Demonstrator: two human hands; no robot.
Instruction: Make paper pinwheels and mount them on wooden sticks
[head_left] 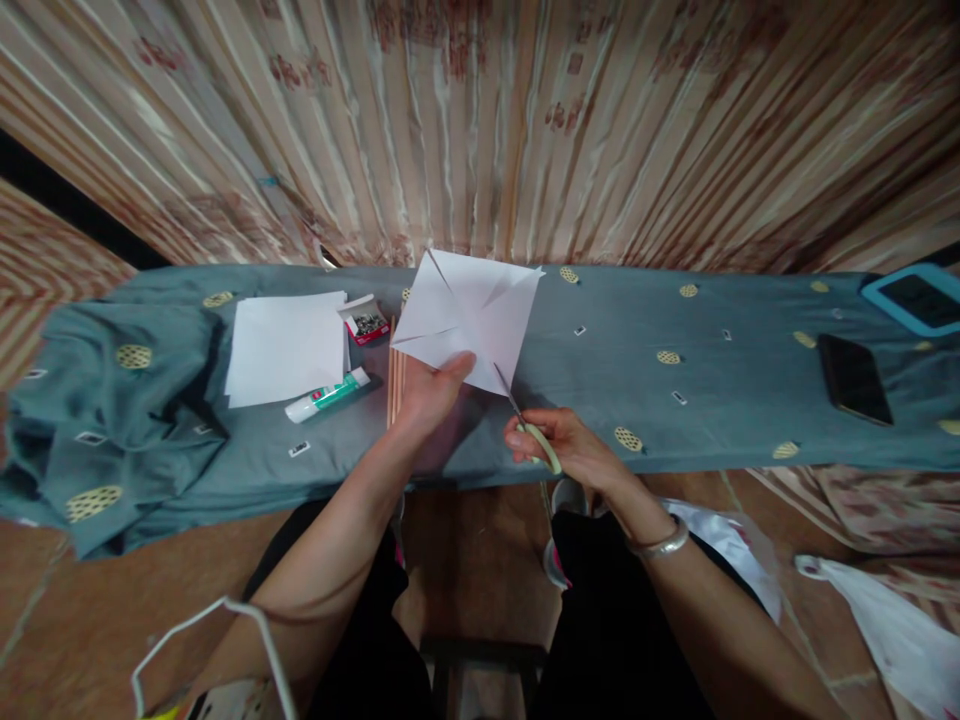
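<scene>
A square sheet of white paper (pixel 469 310) is held up over the bench, with slits running inward from its corners. My left hand (pixel 435 390) grips its lower left edge, the thumb lying on top. In my right hand (pixel 559 438) is a pair of scissors (pixel 541 448) with pale green handles. Their blades meet the paper at its bottom corner. Beneath and left of the paper, several thin wooden sticks (pixel 395 385) lie on the cloth, partly hidden by my left hand and the sheet.
On the grey-green cloth (pixel 615 350) lie a stack of white paper (pixel 285 345), a glue stick (pixel 328 396) and an opened small box of metal pins (pixel 366 325). A dark phone (pixel 855 380) and a blue-framed device (pixel 919 300) rest at the right. A striped curtain (pixel 480 130) hangs behind.
</scene>
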